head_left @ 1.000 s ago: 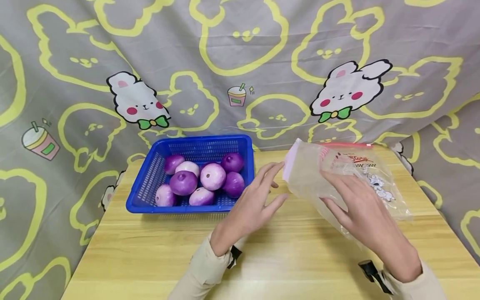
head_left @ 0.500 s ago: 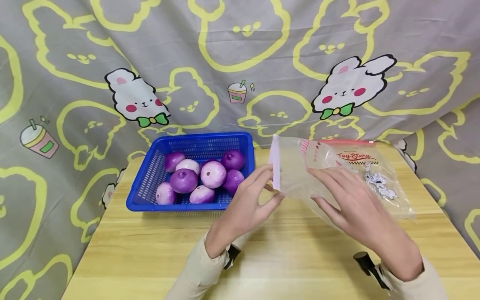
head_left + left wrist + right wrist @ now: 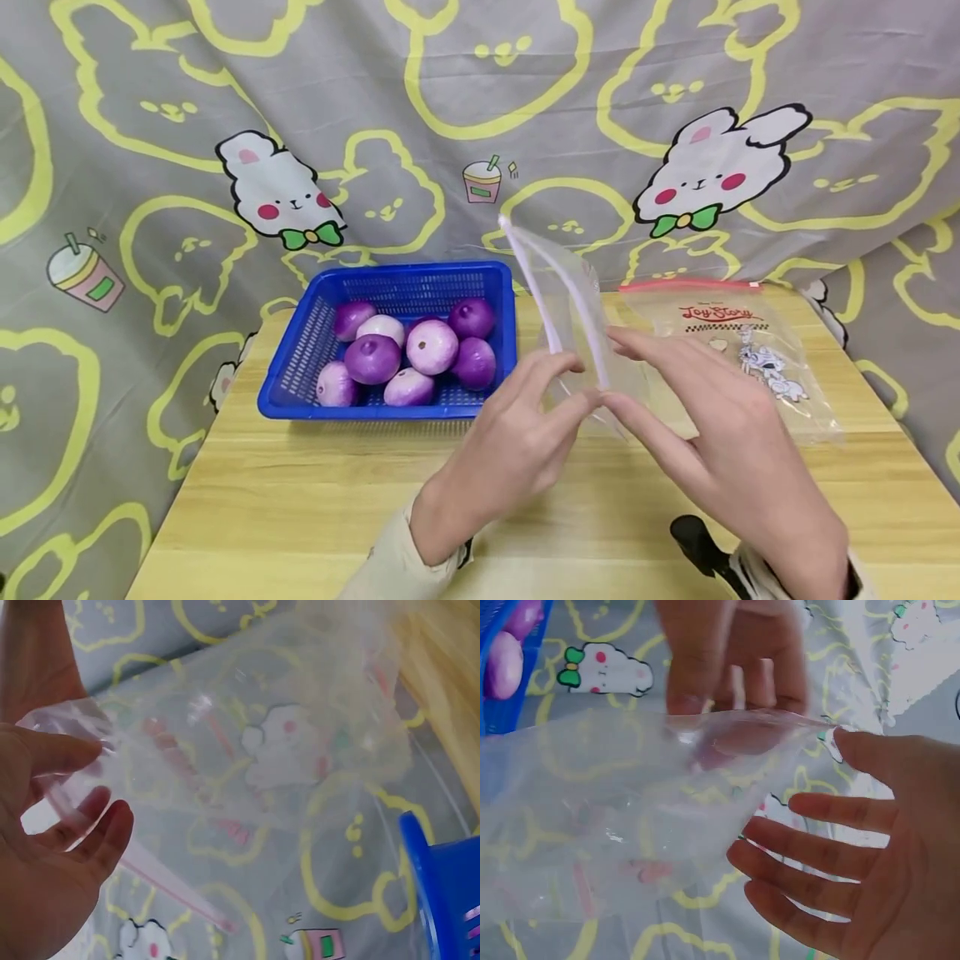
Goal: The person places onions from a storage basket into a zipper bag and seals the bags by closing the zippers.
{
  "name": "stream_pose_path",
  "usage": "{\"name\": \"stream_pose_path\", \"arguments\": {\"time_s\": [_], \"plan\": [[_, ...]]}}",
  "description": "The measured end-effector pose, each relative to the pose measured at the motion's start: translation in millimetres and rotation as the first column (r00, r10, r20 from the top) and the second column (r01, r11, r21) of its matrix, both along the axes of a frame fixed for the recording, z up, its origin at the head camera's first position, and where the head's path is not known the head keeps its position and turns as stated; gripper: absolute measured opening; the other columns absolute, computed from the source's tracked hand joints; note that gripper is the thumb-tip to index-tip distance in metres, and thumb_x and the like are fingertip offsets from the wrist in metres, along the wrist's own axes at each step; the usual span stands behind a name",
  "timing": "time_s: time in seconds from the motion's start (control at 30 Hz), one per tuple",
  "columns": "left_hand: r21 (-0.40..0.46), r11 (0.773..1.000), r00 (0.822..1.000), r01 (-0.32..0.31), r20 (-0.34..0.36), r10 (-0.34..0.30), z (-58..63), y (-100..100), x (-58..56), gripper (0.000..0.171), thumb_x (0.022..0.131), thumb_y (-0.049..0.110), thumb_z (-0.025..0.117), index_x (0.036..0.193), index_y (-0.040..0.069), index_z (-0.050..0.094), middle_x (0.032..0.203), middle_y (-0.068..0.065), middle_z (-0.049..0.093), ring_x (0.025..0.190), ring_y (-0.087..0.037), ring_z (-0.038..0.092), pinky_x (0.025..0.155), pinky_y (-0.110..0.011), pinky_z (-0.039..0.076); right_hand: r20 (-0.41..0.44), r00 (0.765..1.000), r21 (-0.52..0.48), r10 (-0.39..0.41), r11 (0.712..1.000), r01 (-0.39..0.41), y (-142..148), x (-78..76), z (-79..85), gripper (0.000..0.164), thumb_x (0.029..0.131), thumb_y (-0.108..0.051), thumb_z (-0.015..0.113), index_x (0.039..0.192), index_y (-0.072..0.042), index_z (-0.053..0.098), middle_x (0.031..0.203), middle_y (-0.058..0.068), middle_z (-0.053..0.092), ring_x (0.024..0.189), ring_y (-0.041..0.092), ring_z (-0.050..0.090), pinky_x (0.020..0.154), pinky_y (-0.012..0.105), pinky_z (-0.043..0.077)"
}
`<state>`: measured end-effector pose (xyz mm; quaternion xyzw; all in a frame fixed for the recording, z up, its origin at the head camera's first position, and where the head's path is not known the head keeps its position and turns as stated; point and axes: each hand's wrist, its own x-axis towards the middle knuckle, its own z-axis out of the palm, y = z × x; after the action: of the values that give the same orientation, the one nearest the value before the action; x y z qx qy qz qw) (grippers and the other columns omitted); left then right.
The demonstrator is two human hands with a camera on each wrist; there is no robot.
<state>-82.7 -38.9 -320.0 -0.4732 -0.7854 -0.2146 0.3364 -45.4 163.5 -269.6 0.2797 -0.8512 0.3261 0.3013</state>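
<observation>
In the head view, a clear zip bag with a pale pink strip along its mouth stands raised between the hands, its mouth parted. My left hand pinches the bag's near edge with thumb and fingers. Close by, my right hand touches the near corner with its thumb. Its other fingers are straight and spread beside the bag, as the right wrist view shows. The left wrist view has the clear film stretching away from the left thumb. A second clear bag with red "Toy Story" lettering lies flat behind the right hand.
A blue plastic basket holding several purple onions stands left of the hands on the wooden table. A grey patterned cloth hangs behind and around the table.
The clear bag has been lifted off the second bag and moved left, and its mouth has parted. Both hands have drawn together at its near edge.
</observation>
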Motion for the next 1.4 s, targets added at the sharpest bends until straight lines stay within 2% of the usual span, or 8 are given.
{"name": "stream_pose_path", "arguments": {"time_s": [0.33,0.47,0.63,0.93,1.03,1.17,1.27,1.4], "plan": [[-0.175,0.978,0.981,-0.118,-0.17,0.088,-2.1,8,9.6,0.028,0.092,-0.003,0.047,0.091,0.013,0.07,0.122,-0.012,0.059,0.114,-0.03,0.054,0.101,-0.032,0.046,0.01,0.975,0.11,-0.221,0.97,0.219,-6,-8.7,-6.4,0.069,0.084,-0.018,0.074,0.147,-0.014,0.047,0.086,0.003,0.07,0.077,0.019,0.067,0.06,0.034,0.047],[-0.185,0.971,0.981,-0.153,-0.148,0.126,-3.1,8,10.0,0.026,0.094,-0.001,0.048,0.092,0.012,0.071,0.123,-0.012,0.059,0.117,-0.029,0.053,0.102,-0.033,0.046,-0.041,0.972,0.098,-0.229,0.968,0.232,-9,-14.0,-10.2,0.06,0.084,-0.004,0.06,0.142,-0.013,0.049,0.078,0.0,0.065,0.062,0.015,0.06,0.044,0.027,0.035],[-0.154,0.961,0.972,-0.232,-0.071,0.223,-1.1,3,8.1,0.021,0.09,0.001,0.059,0.104,0.011,0.072,0.126,-0.014,0.058,0.118,-0.03,0.051,0.102,-0.037,0.046,-0.073,0.962,0.135,-0.264,0.953,0.272,-5,-16.8,-14.2,0.038,0.088,-0.001,0.047,0.12,-0.012,0.066,0.083,0.012,0.054,0.059,0.021,0.045,0.046,0.034,0.035],[-0.168,0.907,0.915,-0.387,0.048,0.4,-1.8,-4,4.5,0.027,0.088,0.008,0.066,0.114,0.014,0.07,0.115,-0.008,0.062,0.106,-0.028,0.055,0.078,-0.034,0.046,-0.091,0.938,0.034,-0.335,0.94,0.339,4,-29.4,-20.4,0.033,0.092,-0.006,0.043,0.107,-0.002,0.072,0.08,0.015,0.051,0.068,0.028,0.045,0.055,0.038,0.034],[-0.226,0.906,0.914,-0.357,0.115,0.389,-4.8,-5,3.3,0.013,0.092,0.015,0.067,0.105,0.012,0.069,0.124,-0.007,0.063,0.102,-0.027,0.057,0.076,-0.034,0.047,-0.095,0.945,0.023,-0.313,0.948,0.316,7,-34.1,-22.8,0.029,0.09,-0.003,0.048,0.103,0.001,0.073,0.077,0.011,0.051,0.065,0.023,0.042,0.059,0.03,0.032],[-0.268,0.94,0.934,-0.209,0.228,0.273,-10.5,-5,-1.1,0.013,0.094,0.02,0.068,0.1,0.01,0.062,0.134,-0.007,0.06,0.1,-0.024,0.062,0.081,-0.032,0.052,-0.086,0.963,0.066,-0.255,0.963,0.261,13,-37.7,-24.2,0.026,0.088,0.003,0.052,0.101,0.001,0.074,0.074,0.006,0.048,0.06,0.015,0.037,0.056,0.022,0.028],[-0.265,0.957,0.935,-0.121,0.292,0.199,-15.4,-6,-5.4,0.017,0.094,0.02,0.069,0.1,0.01,0.056,0.115,-0.003,0.063,0.085,-0.019,0.062,0.076,-0.031,0.052,-0.087,0.974,0.071,-0.208,0.974,0.214,17,-38.6,-25.1,0.025,0.086,0.005,0.055,0.099,-0.001,0.076,0.074,0.004,0.047,0.058,0.011,0.034,0.052,0.02,0.028],[-0.257,0.957,0.933,-0.137,0.291,0.212,-18.1,-8,-8.1,0.019,0.093,0.021,0.07,0.097,0.012,0.054,0.089,0.002,0.054,0.075,-0.017,0.054,0.068,-0.031,0.05,-0.089,0.978,0.08,-0.19,0.977,0.198,20,-39.0,-26.4,0.031,0.085,0.004,0.051,0.099,-0.005,0.077,0.071,0.002,0.043,0.058,0.011,0.032,0.052,0.021,0.026]]}}
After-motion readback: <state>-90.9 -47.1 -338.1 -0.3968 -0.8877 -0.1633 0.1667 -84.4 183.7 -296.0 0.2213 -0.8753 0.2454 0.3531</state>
